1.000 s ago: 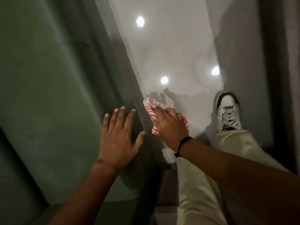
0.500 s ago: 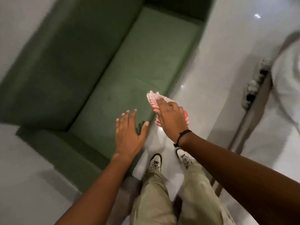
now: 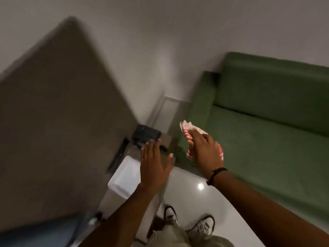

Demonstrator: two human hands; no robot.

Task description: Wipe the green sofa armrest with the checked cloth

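The green sofa point(image 3: 267, 132) fills the right side of the head view, seen from above. Its near armrest point(image 3: 201, 104) runs along the sofa's left end, beside the wall. My right hand point(image 3: 206, 148) holds the red-and-white checked cloth point(image 3: 187, 131) in the air, over the front of that armrest and the seat edge; whether the cloth touches the sofa I cannot tell. My left hand point(image 3: 154, 164) is held flat with fingers apart and holds nothing, to the left of the armrest. A black band sits on my right wrist.
A large blurred brown panel point(image 3: 58, 125) fills the left. A dark small object point(image 3: 146, 135) lies on a low surface by the wall, with a white box point(image 3: 124, 177) below it. My two shoes point(image 3: 188, 221) stand on glossy white floor point(image 3: 204, 198).
The view has swung sharply: the sofa went from the upper left to the right side. Both hands keep their pose, the right still holding the cloth, now near the armrest.
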